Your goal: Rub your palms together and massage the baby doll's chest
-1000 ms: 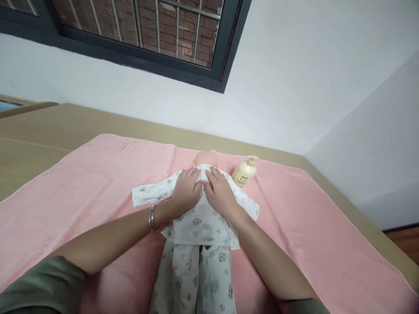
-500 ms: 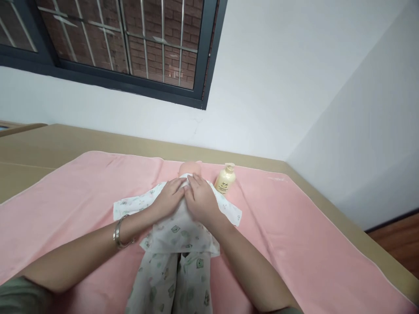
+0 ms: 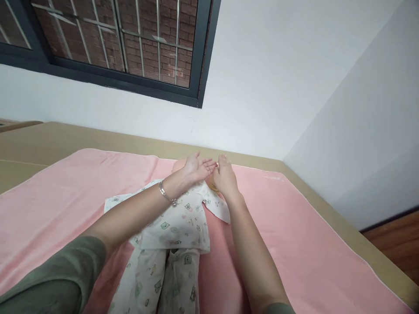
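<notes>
A baby doll (image 3: 173,224) in a white printed outfit lies on a pink towel (image 3: 59,205), its head mostly hidden behind my hands. My left hand (image 3: 197,167) is raised above the doll's head, palm up and fingers spread, holding nothing. My right hand (image 3: 224,176) rests on top of the cream pump bottle (image 3: 213,186), which it covers almost fully; only a sliver shows below the hand. Whether the fingers grip the bottle or press its pump is not clear. A metal bracelet sits on my left wrist.
The towel covers a tan surface (image 3: 49,137) that meets a white wall (image 3: 262,87) at the back and right. A barred window (image 3: 131,39) is above. Wooden floor (image 3: 393,231) shows at the far right.
Both hands left the doll's chest. The left turned palm up above the head, and the right moved onto the pump bottle. The view shifted slightly.
</notes>
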A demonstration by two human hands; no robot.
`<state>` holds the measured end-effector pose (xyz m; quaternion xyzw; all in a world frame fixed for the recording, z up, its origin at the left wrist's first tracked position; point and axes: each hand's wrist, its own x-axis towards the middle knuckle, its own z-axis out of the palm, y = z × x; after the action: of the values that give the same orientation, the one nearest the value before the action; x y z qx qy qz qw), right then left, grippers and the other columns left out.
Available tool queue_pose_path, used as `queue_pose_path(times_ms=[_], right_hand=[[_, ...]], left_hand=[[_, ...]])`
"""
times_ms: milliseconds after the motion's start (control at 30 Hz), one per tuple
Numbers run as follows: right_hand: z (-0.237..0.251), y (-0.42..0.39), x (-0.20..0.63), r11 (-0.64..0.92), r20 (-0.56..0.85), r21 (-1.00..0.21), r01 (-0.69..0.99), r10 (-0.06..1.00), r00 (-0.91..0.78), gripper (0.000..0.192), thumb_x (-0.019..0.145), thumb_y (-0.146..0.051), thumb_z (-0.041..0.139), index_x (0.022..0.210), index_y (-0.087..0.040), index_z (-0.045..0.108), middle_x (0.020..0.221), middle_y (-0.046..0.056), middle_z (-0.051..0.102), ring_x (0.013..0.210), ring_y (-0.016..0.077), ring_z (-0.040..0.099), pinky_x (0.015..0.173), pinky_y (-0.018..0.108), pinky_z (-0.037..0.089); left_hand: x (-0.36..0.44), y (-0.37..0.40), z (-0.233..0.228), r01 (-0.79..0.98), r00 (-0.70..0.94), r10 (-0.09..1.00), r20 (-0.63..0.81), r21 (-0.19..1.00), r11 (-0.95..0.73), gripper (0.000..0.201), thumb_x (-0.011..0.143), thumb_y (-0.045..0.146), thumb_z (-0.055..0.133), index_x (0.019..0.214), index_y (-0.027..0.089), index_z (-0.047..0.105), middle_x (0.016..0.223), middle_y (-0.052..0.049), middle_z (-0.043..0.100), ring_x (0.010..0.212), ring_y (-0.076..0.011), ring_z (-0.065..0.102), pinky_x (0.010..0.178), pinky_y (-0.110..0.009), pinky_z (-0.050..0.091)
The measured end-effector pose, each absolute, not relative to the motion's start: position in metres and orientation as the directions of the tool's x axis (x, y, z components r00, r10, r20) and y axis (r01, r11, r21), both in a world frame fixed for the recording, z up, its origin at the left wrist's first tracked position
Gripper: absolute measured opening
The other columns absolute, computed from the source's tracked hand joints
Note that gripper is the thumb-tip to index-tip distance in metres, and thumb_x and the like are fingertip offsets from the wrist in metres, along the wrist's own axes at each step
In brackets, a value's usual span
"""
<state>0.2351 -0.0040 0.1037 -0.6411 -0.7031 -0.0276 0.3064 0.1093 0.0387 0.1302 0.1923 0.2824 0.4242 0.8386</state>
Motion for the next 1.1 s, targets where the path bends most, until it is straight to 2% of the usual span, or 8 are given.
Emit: queue_pose_path(times_ms=[167,433,533,633,767,900,1033,1100], right_hand=[[0.11,-0.007,0.229,0.135,0.409,-0.239,0.962,0.912,-0.026,0.053,0.093,-0.013,0.034,0.142,-0.001,0.051,0.151,0.022,0.052,0.146,0.03,0.041,0.123,0.045,0.025],[0.135,-0.002,0.215,-0.068,0.333,-0.29,0.954,0.928,0.167,0.039,0.099,-0.028,0.032,0.105,-0.015,0.069,0.118,0.018,0.071,0.118,0.0292,0.061,0.106,0.04,0.038],[0.137,-0.001,0.209,-0.115,0.319,-0.306,0.945,0.923,0.216,0.041,0.101,-0.031,0.031,0.1,-0.017,0.069,0.113,0.018,0.072,0.113,0.0296,0.062,0.101,0.04,0.04],[0.135,0.0,0.21,-0.12,0.311,-0.321,0.939,0.924,0.224,0.042,0.101,-0.03,0.03,0.102,-0.015,0.07,0.114,0.017,0.072,0.116,0.0295,0.063,0.108,0.043,0.037],[0.132,-0.001,0.204,-0.054,0.333,-0.417,0.907,0.92,0.207,0.046,0.099,-0.029,0.035,0.132,-0.008,0.061,0.143,0.022,0.058,0.144,0.0329,0.043,0.121,0.054,0.022],[0.133,-0.022,0.166,0.137,0.415,-0.617,0.775,0.893,0.172,0.057,0.1,-0.037,0.039,0.15,-0.01,0.047,0.163,0.016,0.035,0.155,0.0274,0.025,0.127,0.05,0.019],[0.126,-0.073,0.11,0.471,0.526,-0.652,0.594,0.845,-0.093,0.062,0.107,-0.05,0.024,0.163,-0.023,0.02,0.171,0.004,0.014,0.159,0.0237,0.007,0.13,0.052,0.012],[0.119,-0.101,0.089,0.595,0.564,-0.609,0.525,0.79,-0.241,0.072,0.106,-0.054,0.026,0.165,-0.022,-0.001,0.173,0.003,-0.003,0.158,0.0272,-0.006,0.13,0.056,0.008]], left_hand=[[0.118,0.051,0.128,-0.657,0.496,0.818,-0.293,0.489,0.574,0.066,0.104,0.047,0.026,0.15,0.001,0.038,0.134,-0.028,0.059,0.11,-0.0255,0.07,0.087,-0.032,0.061],[0.075,0.018,0.124,-0.576,0.54,0.778,-0.32,0.534,0.619,0.063,0.102,0.046,0.032,0.145,0.001,0.044,0.133,-0.028,0.062,0.114,-0.0275,0.07,0.091,-0.036,0.06],[0.051,0.001,0.123,-0.534,0.55,0.762,-0.343,0.557,0.636,0.063,0.1,0.043,0.037,0.147,0.002,0.043,0.137,-0.027,0.061,0.124,-0.0274,0.065,0.098,-0.035,0.057],[0.031,-0.013,0.126,-0.463,0.546,0.75,-0.373,0.612,0.642,0.06,0.098,0.043,0.04,0.144,0.005,0.049,0.14,-0.023,0.061,0.131,-0.0272,0.061,0.111,-0.037,0.048],[0.018,-0.026,0.135,-0.431,0.524,0.791,-0.317,0.702,0.567,0.055,0.097,0.044,0.042,0.137,0.01,0.057,0.144,-0.019,0.061,0.14,-0.0266,0.053,0.122,-0.04,0.033],[0.014,-0.034,0.143,-0.492,0.495,0.844,-0.209,0.733,0.47,0.05,0.098,0.042,0.04,0.136,0.014,0.059,0.144,-0.016,0.062,0.142,-0.0256,0.051,0.123,-0.042,0.032],[0.011,-0.045,0.145,-0.589,0.445,0.895,-0.008,0.75,0.3,0.047,0.099,0.045,0.043,0.133,0.019,0.061,0.141,-0.011,0.064,0.14,-0.0296,0.052,0.123,-0.048,0.033],[0.007,-0.053,0.141,-0.601,0.354,0.933,0.073,0.782,0.167,0.048,0.099,0.048,0.046,0.137,0.022,0.059,0.148,-0.008,0.059,0.146,-0.0302,0.045,0.125,-0.048,0.03]])
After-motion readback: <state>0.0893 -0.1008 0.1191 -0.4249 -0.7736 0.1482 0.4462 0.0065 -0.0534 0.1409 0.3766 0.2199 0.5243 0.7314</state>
